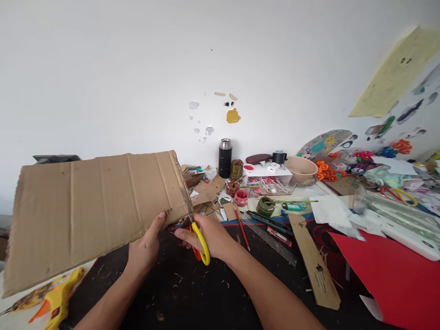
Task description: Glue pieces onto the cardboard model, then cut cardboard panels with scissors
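Observation:
A large brown cardboard sheet [99,206] is held up at the left, its ragged right edge facing my right hand. My left hand [147,243] grips the sheet's lower edge near the right corner, thumb on the front face and fingers hidden behind. In my right hand [206,233] is a pair of scissors [205,250] with one yellow and one red handle loop. The blades point up along the cardboard's right edge and touch it; how far they are apart I cannot make out.
A yellow glue gun [62,298] lies at lower left. Behind the hands stand a black thermos [225,160], paint jars [266,206] and cardboard scraps [209,190]. To the right lie a red pencil [242,229], a clear ruler [273,243], a cardboard strip [316,266] and red paper [388,279].

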`<state>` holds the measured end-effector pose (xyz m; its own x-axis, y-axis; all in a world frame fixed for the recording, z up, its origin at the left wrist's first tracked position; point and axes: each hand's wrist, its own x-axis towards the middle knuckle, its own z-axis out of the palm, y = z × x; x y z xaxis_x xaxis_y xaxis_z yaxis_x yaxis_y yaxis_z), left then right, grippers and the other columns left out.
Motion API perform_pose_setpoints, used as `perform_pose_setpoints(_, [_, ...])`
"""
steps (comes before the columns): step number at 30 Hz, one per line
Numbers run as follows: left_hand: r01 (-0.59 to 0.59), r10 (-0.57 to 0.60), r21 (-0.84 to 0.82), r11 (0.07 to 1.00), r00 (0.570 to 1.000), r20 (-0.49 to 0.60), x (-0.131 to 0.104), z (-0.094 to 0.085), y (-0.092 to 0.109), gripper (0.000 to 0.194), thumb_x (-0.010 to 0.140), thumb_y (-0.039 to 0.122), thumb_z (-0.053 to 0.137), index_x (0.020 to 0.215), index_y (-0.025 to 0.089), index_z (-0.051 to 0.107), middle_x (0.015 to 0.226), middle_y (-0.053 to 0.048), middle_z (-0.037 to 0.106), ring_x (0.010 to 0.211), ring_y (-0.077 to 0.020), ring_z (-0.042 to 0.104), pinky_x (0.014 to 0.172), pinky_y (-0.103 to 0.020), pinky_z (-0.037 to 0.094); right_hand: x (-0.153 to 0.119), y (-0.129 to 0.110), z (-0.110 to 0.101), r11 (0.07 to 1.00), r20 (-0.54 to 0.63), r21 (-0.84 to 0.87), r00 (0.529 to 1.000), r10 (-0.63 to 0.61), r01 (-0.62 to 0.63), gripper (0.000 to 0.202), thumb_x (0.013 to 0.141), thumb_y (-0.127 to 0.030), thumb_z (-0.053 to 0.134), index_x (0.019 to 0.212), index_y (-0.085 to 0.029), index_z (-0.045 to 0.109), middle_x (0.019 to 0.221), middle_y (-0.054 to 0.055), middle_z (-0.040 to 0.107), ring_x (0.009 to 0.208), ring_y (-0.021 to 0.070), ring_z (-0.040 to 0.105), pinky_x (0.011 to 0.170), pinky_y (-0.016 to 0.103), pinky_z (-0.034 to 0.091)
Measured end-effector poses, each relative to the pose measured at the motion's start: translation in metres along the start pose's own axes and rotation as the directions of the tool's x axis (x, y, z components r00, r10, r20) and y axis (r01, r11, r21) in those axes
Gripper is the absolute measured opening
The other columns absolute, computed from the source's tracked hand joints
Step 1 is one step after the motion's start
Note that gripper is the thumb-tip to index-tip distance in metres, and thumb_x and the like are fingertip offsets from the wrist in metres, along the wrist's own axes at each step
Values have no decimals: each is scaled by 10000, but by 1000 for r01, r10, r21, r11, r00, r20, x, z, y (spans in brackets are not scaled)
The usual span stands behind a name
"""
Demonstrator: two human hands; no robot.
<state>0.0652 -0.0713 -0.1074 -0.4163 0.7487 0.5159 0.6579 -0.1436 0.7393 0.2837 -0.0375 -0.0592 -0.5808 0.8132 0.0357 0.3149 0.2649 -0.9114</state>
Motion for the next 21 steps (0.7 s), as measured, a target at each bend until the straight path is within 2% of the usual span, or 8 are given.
perform_pose_setpoints(5, [38,-40,-40,998,998,-48,0,1,2,375,814,548,681,1026,268,813,1267,-61,784,1330,-383,655,1294,-564,355,-1,-4,-3,1000,20,11,1000,-4,4,501,888,-668,800,1127,-232,743,836,3,770,757,194,739,682,248,488])
perform_pose_setpoints(9, [-67,68,36,997,997,-28,-1,2,-12,384,824,531,651,1045,274,831,1284,-62,783,1315,-384,669,1299,-585,330,-2,-6,-6,1000,42,-16,999,3,-2,591,787,-661,891,1171,-238,739,910,-8,757,779,178,686,669,236,450])
perform_pose_setpoints(12, [-106,109,92,990,994,-20,-1,2,-20,391,858,514,606,1045,265,843,1278,-84,787,1304,-397,677,1292,-611,327,-2,-5,-7,1000,76,13,997,15,-16,628,768,-655,907,1215,-250,734,920,-21,746,782,168,663,669,228,441])
perform_pose_setpoints(18, [-57,60,76,995,998,-34,-1,4,-16,366,859,517,625,1056,291,834,1283,-59,789,1334,-387,657,1275,-603,361,-3,-7,-8,997,102,70,995,11,-19,655,769,-646,910,1260,-250,733,840,-36,698,736,157,613,641,225,425])
perform_pose_setpoints(21, [-29,30,36,999,998,-54,-2,3,-15,365,851,520,637,1063,298,835,1301,-38,783,1351,-375,645,1283,-587,352,-3,-8,-10,998,117,66,993,-1,-7,666,779,-650,900,1281,-251,721,865,-29,698,767,169,622,655,230,434])
